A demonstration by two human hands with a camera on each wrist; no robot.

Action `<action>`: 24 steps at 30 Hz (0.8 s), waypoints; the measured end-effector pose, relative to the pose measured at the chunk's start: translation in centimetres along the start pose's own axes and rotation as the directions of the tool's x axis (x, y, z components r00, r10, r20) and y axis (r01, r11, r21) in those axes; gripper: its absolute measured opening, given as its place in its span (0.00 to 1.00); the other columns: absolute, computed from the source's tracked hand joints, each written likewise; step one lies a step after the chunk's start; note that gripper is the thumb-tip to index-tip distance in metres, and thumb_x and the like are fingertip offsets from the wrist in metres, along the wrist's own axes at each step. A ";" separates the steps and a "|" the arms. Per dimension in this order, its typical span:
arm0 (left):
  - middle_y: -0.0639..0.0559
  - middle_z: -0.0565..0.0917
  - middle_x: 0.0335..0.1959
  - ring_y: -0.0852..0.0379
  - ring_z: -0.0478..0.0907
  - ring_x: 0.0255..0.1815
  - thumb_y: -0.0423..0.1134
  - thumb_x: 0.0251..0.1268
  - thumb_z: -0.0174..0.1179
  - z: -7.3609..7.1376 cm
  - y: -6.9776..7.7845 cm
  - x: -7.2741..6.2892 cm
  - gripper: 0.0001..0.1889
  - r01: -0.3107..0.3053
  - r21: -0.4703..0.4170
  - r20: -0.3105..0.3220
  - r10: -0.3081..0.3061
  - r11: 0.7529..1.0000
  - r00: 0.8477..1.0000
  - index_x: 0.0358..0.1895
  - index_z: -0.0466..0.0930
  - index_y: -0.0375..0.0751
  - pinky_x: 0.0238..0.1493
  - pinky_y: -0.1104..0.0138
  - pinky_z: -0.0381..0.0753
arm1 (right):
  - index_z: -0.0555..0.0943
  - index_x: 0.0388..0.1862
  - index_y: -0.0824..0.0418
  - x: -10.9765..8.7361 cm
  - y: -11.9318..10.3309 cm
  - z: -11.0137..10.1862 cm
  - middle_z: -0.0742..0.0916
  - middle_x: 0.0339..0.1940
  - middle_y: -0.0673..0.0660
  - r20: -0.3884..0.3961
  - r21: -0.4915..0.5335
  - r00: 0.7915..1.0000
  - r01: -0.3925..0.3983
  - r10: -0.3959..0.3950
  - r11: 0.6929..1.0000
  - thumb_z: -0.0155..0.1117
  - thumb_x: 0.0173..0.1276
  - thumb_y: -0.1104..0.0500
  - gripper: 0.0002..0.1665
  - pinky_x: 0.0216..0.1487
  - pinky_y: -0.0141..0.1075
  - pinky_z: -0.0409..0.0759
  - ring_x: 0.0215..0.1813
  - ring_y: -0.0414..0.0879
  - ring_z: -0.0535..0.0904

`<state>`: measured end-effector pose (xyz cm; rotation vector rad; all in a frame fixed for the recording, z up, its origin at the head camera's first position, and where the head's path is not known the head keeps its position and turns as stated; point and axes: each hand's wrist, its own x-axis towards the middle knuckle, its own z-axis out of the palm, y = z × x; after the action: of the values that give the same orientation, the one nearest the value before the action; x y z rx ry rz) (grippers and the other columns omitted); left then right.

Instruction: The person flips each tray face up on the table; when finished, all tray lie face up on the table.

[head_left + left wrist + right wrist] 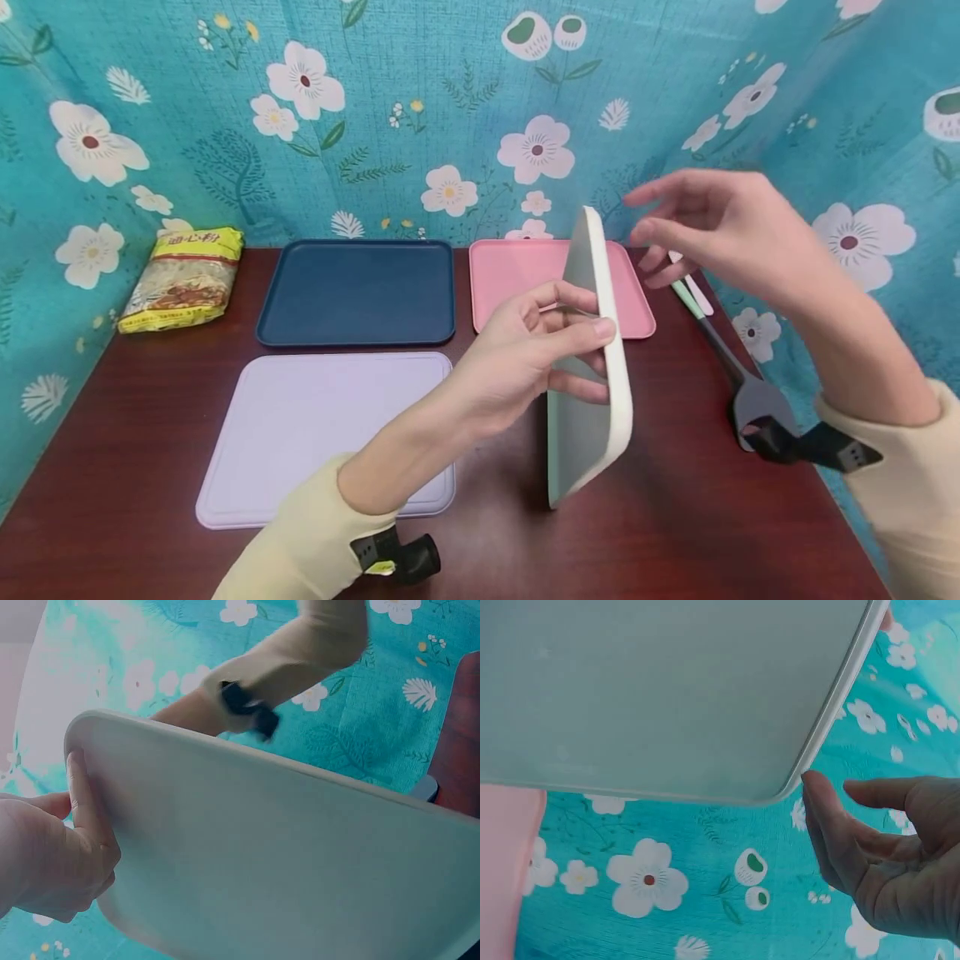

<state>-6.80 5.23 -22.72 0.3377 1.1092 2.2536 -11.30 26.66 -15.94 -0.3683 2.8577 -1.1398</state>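
Note:
In the head view my left hand (517, 358) holds a white tray (581, 437) on edge above the table. The thumb lies on the tray's rim and the fingers reach onto its left face. The left wrist view shows that hand (52, 851) at one end of the tray (270, 847), whose broad pale face fills much of the picture. To the right, my right hand (712, 221) is raised beside the tray's far upper corner, fingers loosely bent and holding nothing. In the right wrist view its fingertips (815, 780) are right at the tray's rounded corner.
A navy tray (360, 292) and a pink tray (510, 271) lie at the back; a lavender tray (322, 425) lies nearer, left. At back left sits a yellow macaroni bag (187, 279). A dark spatula (761, 404) and a white handle (697, 292) lie along the right edge.

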 end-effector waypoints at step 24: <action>0.45 0.83 0.38 0.56 0.82 0.27 0.31 0.71 0.54 -4.2 -2.2 0.1 0.18 0.108 0.072 0.033 -0.111 0.992 0.993 0.61 0.73 0.29 0.41 0.55 0.85 | 0.68 0.57 0.71 2.6 0.4 -2.2 0.86 0.34 0.63 0.163 -0.239 0.964 -0.169 0.211 0.956 0.58 0.72 0.50 0.27 0.27 0.41 0.85 0.25 0.54 0.85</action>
<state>-7.92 3.64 -27.01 0.3369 1.1612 2.1083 -14.15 27.84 -14.53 -0.1887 2.7849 -0.7133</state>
